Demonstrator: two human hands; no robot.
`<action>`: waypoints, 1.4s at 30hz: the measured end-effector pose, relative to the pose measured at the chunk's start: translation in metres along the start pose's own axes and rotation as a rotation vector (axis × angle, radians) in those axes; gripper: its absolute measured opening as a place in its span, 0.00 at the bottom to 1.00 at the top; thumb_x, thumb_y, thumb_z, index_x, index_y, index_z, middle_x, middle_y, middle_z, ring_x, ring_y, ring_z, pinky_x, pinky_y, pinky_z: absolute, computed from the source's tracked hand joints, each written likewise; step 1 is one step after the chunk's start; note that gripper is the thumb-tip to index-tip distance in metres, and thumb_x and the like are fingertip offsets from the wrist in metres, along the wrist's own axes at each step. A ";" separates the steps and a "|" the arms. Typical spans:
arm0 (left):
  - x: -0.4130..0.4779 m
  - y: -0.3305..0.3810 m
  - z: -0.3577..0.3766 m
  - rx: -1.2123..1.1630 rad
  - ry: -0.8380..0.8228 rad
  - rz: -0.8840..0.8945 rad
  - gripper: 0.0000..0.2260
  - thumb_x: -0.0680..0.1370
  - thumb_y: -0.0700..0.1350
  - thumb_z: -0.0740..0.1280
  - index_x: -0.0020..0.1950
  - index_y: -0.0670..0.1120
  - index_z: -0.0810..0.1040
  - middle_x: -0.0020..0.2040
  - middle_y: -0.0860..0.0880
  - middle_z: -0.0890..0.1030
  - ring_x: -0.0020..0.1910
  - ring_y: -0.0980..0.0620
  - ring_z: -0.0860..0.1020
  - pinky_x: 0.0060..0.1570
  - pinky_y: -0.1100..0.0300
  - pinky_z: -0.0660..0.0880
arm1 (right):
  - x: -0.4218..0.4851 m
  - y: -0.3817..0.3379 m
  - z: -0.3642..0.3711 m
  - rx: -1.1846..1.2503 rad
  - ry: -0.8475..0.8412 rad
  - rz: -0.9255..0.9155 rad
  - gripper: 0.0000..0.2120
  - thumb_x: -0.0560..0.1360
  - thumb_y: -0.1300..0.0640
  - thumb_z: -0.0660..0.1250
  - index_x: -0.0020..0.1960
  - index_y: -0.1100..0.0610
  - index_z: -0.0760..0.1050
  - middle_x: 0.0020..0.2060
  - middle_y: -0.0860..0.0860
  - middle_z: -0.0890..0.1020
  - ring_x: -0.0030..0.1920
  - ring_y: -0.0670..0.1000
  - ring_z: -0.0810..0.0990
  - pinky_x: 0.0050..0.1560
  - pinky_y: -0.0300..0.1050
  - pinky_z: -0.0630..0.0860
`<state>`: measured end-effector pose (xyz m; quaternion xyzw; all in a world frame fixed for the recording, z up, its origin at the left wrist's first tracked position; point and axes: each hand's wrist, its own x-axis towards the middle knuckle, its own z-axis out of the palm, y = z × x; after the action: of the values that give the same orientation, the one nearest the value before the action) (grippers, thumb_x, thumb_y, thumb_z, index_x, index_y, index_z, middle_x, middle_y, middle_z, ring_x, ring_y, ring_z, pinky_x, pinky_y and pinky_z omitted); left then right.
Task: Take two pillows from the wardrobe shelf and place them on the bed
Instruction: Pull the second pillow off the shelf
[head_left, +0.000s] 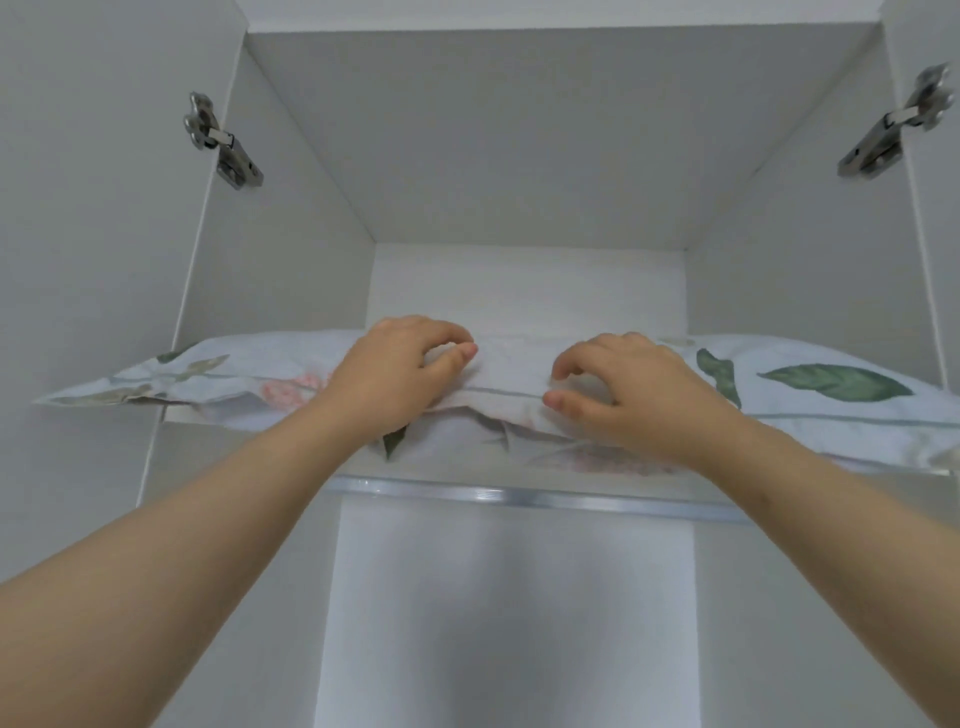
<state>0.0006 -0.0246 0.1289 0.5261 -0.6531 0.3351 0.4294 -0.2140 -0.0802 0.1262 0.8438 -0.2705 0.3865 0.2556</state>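
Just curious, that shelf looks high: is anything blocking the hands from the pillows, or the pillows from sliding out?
Nothing visible does. The left hand and right hand grip the top pillow at its front edge, and the wardrobe doors stand open. The bed is out of view.
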 end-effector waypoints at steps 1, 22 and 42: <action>0.009 0.001 0.006 0.020 0.038 -0.021 0.24 0.72 0.60 0.52 0.57 0.51 0.78 0.60 0.47 0.79 0.61 0.46 0.73 0.62 0.54 0.68 | 0.008 0.005 0.001 0.001 0.043 0.015 0.18 0.74 0.41 0.57 0.59 0.49 0.71 0.58 0.50 0.76 0.59 0.54 0.69 0.59 0.50 0.64; 0.079 -0.057 0.058 0.077 -0.525 -0.213 0.21 0.81 0.53 0.50 0.73 0.51 0.60 0.76 0.51 0.59 0.75 0.50 0.57 0.75 0.52 0.51 | 0.119 0.051 0.057 -0.061 -0.336 0.293 0.20 0.79 0.50 0.51 0.69 0.54 0.65 0.71 0.54 0.67 0.70 0.57 0.65 0.71 0.55 0.59; 0.047 0.021 0.013 0.121 0.241 0.175 0.17 0.77 0.52 0.51 0.51 0.47 0.77 0.52 0.43 0.82 0.54 0.42 0.78 0.55 0.52 0.68 | 0.050 0.050 0.017 0.040 0.462 0.310 0.16 0.80 0.52 0.52 0.48 0.64 0.70 0.50 0.68 0.78 0.51 0.67 0.75 0.49 0.55 0.70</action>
<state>-0.0259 -0.0504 0.1662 0.4480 -0.6190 0.4706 0.4412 -0.2100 -0.1406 0.1673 0.6868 -0.3233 0.6084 0.2316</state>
